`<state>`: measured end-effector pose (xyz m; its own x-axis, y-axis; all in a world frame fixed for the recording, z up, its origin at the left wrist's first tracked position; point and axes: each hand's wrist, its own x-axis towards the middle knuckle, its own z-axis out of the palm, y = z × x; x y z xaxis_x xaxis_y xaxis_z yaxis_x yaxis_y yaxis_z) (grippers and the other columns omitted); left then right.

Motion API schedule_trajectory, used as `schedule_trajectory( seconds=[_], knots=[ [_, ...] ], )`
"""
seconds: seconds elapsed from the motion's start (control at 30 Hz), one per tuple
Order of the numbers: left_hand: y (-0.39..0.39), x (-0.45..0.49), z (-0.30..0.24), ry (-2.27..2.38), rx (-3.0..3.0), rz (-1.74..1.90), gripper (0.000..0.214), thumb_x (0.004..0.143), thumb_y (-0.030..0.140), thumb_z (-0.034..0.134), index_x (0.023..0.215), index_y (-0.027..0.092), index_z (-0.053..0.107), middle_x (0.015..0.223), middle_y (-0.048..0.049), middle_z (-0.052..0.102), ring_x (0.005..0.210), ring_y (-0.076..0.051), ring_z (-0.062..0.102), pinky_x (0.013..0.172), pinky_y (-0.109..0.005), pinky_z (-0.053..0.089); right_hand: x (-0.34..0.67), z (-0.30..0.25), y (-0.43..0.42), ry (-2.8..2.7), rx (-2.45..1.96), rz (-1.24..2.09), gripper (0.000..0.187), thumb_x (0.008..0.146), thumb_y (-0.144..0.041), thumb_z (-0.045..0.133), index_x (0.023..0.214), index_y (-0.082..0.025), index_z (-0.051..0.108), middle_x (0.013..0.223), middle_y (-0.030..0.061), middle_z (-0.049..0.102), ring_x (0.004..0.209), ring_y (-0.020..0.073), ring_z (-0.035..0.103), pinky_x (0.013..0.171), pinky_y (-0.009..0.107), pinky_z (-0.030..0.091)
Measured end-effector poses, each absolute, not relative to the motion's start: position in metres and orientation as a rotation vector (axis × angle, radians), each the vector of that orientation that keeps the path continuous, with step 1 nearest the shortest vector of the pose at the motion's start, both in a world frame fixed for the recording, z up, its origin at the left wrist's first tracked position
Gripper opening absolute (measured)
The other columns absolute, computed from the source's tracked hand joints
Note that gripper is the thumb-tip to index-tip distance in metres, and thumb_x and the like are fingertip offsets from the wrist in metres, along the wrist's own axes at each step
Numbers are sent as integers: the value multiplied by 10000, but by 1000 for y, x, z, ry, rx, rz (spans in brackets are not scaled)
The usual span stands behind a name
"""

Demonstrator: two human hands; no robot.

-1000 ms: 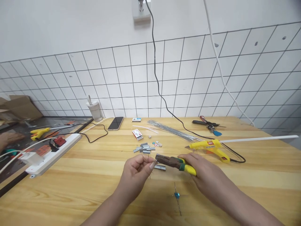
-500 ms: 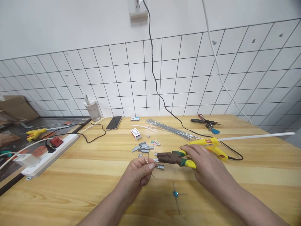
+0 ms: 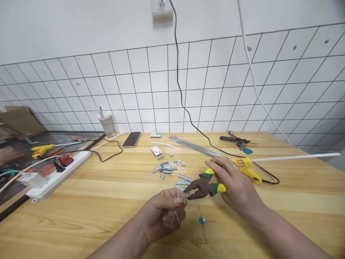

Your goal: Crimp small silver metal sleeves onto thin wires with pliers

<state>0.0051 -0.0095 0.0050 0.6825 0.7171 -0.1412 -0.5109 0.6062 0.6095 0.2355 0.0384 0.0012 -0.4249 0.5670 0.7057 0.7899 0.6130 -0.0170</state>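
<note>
Thin metal wires [image 3: 175,217] are pinched between the thumb and fingers of my left hand [image 3: 164,212], their ends poking out above and below. My right hand [image 3: 234,181] grips the yellow and green handles of a pair of pliers [image 3: 202,187]. The pliers' rusty brown jaws stand apart, with their tips right at my left fingertips; whether they touch the wire I cannot tell. Below the pliers a cross of twisted wire with a blue gem [image 3: 202,221] at its centre lies on the table. Staple strips [image 3: 165,168] are scattered just beyond my left hand.
A yellow glue gun [image 3: 248,171] with a long white stick lies behind my right hand. Farther back are a wire bundle [image 3: 194,145], a staple box [image 3: 156,152], a phone [image 3: 132,139] and keys [image 3: 240,144]. A power strip [image 3: 60,176] and another person's hand [image 3: 10,157] are at left.
The pliers' jaws have opened and moved down-left to my left fingertips. My left hand has turned, so the wire ends now show as a V below it. The view has shifted slightly.
</note>
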Motion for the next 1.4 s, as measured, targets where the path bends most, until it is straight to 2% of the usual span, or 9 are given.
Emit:
schedule_trajectory(
  seconds=[0.2, 0.47, 0.87, 1.13, 1.3, 1.4],
  knots=[
    [-12, 8, 3, 312, 551, 634, 108, 638, 173, 651, 629, 108, 565, 386, 75, 337, 298, -12, 215, 288, -137, 102, 235, 5, 37, -2116, -908, -504, 709, 598, 70, 326, 1245, -211, 392, 1114, 124, 499, 1136, 270, 447, 810, 422, 474],
    [-15, 10, -1, 318, 494, 551, 121, 631, 174, 636, 685, 80, 580, 393, 74, 327, 311, -9, 187, 315, -142, 92, 234, 3, 41, -2068, -828, -479, 552, 754, 17, 381, 1249, -226, 410, 1092, 121, 530, 1092, 244, 494, 842, 412, 466],
    [-20, 16, -1, 335, 488, 515, 163, 593, 158, 642, 721, 73, 588, 397, 77, 322, 328, -15, 164, 340, -168, 62, 231, 4, 38, -2089, -730, -410, 522, 788, -25, 408, 1264, -240, 393, 1073, 117, 540, 1044, 228, 519, 809, 400, 475],
    [-21, 19, 0, 346, 539, 580, 156, 579, 174, 667, 682, 89, 586, 375, 71, 350, 303, -23, 219, 329, -183, 87, 229, 1, 38, -2158, -733, -347, 502, 776, -8, 400, 1224, -233, 394, 995, 99, 527, 916, 195, 528, 708, 343, 468],
    [-20, 20, 9, 441, 655, 785, 213, 539, 227, 738, 628, 124, 573, 425, 58, 405, 333, -25, 266, 357, -195, 108, 231, -1, 38, -2200, -820, -367, 437, 744, -10, 384, 1128, -207, 455, 942, 91, 560, 847, 184, 546, 612, 271, 442],
    [-17, 16, 16, 616, 775, 958, 222, 576, 282, 736, 635, 145, 570, 443, 71, 385, 376, -29, 226, 398, -199, 116, 231, -2, 38, -2226, -970, -429, 422, 714, -2, 361, 1063, -199, 493, 937, 84, 586, 807, 172, 564, 553, 235, 408]
  ],
)
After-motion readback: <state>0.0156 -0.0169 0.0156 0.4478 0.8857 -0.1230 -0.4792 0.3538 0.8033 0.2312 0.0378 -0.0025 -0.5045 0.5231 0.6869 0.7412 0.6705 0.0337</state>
